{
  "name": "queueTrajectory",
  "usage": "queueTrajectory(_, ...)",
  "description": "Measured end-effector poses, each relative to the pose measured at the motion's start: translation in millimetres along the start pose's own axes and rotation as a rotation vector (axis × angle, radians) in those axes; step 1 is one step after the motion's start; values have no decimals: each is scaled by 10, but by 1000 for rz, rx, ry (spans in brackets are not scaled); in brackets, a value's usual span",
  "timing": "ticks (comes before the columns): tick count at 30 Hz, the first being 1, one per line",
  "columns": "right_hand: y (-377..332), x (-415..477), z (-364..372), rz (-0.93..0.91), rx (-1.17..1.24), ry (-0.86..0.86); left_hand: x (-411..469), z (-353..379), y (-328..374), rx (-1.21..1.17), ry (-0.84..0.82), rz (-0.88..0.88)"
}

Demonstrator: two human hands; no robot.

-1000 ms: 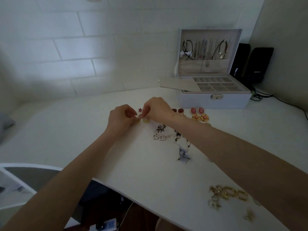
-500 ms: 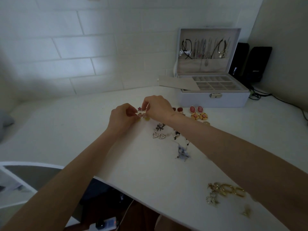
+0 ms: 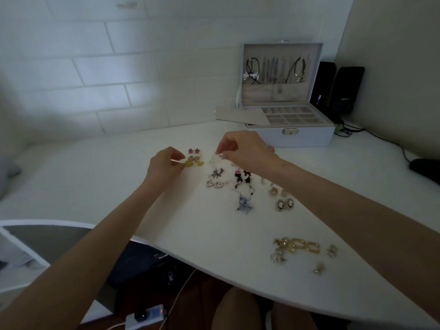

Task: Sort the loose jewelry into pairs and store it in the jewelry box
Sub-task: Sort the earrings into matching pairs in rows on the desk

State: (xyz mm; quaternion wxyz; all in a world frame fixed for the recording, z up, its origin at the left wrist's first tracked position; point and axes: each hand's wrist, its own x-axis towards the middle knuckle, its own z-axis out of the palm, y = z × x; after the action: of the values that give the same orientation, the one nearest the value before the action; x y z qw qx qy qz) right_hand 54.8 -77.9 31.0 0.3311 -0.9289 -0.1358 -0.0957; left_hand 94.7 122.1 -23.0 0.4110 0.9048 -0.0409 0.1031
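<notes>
From the left hand (image 3: 164, 166), bare table (image 3: 95, 182) opens toward nine o'clock. Scattered earrings (image 3: 238, 184) crowd three to four o'clock, and the jewelry box (image 3: 297, 136) blocks two o'clock.

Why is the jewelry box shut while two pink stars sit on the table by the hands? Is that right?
No. The head view shows the jewelry box open, its lid up. The two pink stars do sit on the table by the left hand and right hand.

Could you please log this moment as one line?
left hand pinches yellow earring | right hand pinches pale earring | jewelry box open
</notes>
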Motion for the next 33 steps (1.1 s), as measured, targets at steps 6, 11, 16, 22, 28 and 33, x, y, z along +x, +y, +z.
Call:
queueTrajectory(6, 80, -505, -250, 31, 36, -31, -414, 22, 319, 116, 36, 219)
queueTrajectory(11, 69, -1016, -476, 43, -11, -243, -983, 88, 716, 11, -343, 403)
queueTrajectory(16, 164, -1337, -566, 99, -104, -431, -1262, 233, 953, 73, -680, 455)
queueTrajectory(22, 214, -1506, -568, 62, -110, -423, -1393, 354, 1042, 180, -803, 546)
queueTrajectory(28, 268, -1549, -452, 37, -68, -390, -1437, 367, 985, 220, -753, 566)
queueTrajectory(33, 313, -1553, -428, 35, -78, -364, -1424, 327, 945, 209, -737, 553)
